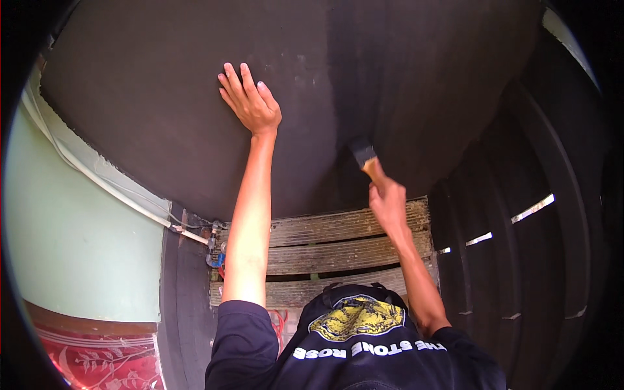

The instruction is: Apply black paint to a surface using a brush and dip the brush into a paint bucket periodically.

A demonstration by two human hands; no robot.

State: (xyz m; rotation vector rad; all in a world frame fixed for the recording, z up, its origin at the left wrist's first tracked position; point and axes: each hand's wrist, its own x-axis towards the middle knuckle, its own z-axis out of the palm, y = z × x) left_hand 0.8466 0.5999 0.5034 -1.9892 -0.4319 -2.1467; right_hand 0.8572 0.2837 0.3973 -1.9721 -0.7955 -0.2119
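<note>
A large black-painted wall (pixel 195 149) fills the upper part of the head view. Against it, left of centre, my left hand (pixel 255 104) lies with its fingers stretched out and nothing in it. My right hand (pixel 389 201) is closed round the wooden handle of a paintbrush (pixel 365 153), lower and to the right. Its dark, paint-covered bristles point up and touch or nearly touch the wall. Above the brush, a darker strip (pixel 351 78) runs up the surface beside a paler area.
Weathered wooden slats (pixel 325 253) lie below the wall. On the left, a white pipe (pixel 130 200) leads to a blue-handled valve (pixel 213 260) beside a pale green wall (pixel 97 240). Dark boards with bright gaps (pixel 533 208) stand at the right. Red patterned cloth (pixel 104 364) shows lower left.
</note>
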